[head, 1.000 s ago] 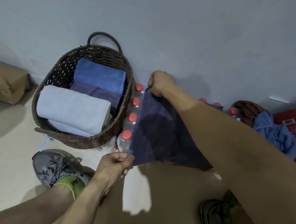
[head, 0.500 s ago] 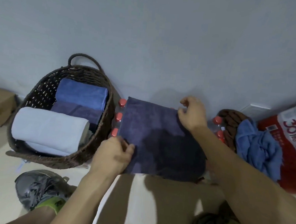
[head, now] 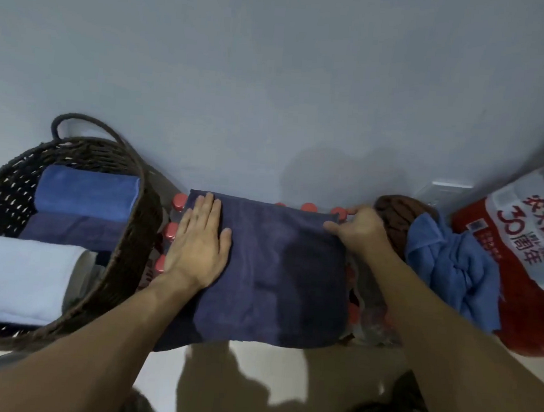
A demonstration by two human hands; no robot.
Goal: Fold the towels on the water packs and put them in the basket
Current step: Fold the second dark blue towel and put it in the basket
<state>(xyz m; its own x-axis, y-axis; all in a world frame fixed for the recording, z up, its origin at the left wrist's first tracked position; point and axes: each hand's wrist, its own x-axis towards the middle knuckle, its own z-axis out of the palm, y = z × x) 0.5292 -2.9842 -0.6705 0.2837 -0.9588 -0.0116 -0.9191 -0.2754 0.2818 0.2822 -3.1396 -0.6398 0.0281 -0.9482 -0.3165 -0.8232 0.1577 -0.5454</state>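
One navy towel [head: 276, 270], flat, smooth

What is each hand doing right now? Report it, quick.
Left hand: open, palm flat on the navy towel.
Right hand: closed, pinching the navy towel's far right corner.

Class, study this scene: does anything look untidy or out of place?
Yes. A light blue towel lies crumpled and unfolded beside a brown towel, right of the navy towel, while the basket holds neatly folded ones.
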